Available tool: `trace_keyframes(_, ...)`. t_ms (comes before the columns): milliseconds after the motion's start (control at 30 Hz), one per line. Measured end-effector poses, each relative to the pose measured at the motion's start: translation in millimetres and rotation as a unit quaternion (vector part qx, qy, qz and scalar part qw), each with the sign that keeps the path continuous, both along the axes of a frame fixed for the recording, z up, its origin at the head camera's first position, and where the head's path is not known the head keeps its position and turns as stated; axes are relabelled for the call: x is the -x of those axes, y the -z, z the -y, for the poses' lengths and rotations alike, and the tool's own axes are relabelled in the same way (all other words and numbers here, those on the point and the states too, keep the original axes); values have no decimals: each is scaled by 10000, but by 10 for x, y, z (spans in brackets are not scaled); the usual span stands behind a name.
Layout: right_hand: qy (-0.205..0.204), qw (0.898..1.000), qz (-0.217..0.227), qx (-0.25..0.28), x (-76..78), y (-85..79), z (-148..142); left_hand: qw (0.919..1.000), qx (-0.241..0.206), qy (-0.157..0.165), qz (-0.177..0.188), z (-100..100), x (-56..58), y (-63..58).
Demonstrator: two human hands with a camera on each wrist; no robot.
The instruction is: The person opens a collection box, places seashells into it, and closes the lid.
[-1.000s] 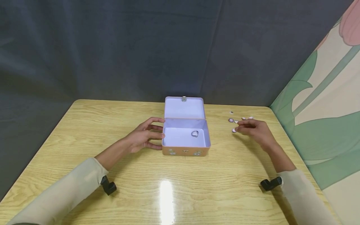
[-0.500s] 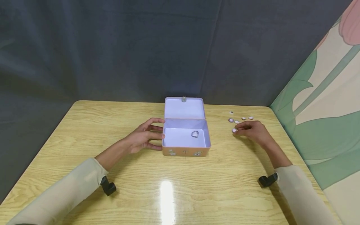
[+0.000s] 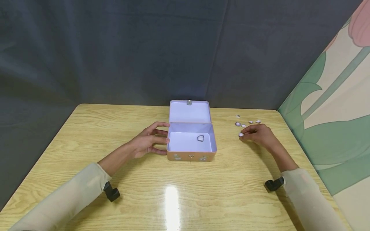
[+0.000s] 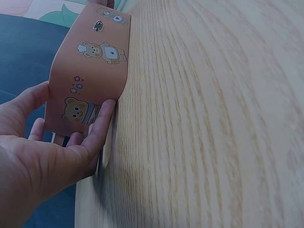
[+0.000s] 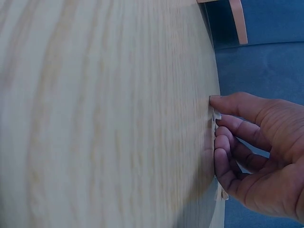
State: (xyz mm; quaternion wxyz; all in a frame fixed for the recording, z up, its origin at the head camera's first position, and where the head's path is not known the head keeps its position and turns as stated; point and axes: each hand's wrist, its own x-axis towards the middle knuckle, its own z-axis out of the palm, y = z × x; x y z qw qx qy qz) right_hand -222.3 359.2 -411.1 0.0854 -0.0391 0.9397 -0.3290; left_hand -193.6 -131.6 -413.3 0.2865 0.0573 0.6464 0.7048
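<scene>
An orange tin box (image 3: pixel 190 156) with a pale lilac inside stands with its lid (image 3: pixel 189 111) raised. My left hand (image 3: pixel 145 141) holds the box's left end, fingers spread about the rim and corner. The left wrist view has a finger on the bear-printed front (image 4: pixel 90 61). A small greyish-white seashell (image 3: pixel 200 138) lies inside the box. Off to the right, my right hand (image 3: pixel 260 134) pinches a seashell (image 3: pixel 241 134) at the table surface; in the right wrist view its shell edge (image 5: pixel 217 115) shows between thumb and forefinger.
Several loose seashells lie behind the right hand, among them a dark one (image 3: pixel 237 124) and a pale one (image 3: pixel 258 121). A dark curtain (image 3: pixel 144 54) hangs behind the wooden table (image 3: pixel 138 192); a floral cloth (image 3: pixel 338 128) runs along the right.
My right hand has shifted slightly left and down, and its fingertips have come onto the nearest seashell. The left hand and box have stayed in place.
</scene>
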Motion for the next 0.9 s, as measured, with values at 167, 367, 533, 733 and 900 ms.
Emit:
trace_keyframes(167, 50, 9999, -87, -32, -23, -11, 19, 10000, -11, -8, 21, -8, -5, 0)
trace_keyframes(367, 181, 9995, -227, 123, -67, -26, 62, 10000, 24, -62, 53, 2, -7, -4)
trace_keyframes(533, 216, 9982, -446, 339, -91, 21, 78, 10000, 49, -12, 7, -5, -11, -5)
trace_keyframes(733, 219, 9957, -738, 515, -97, 55, 113, 10000, 42, -7, 5, -9, -8, 1)
trace_keyframes(900, 238, 9931, -899, 720, -107, 25, 190, 10000, 29, -46, 9, -2, -13, -8)
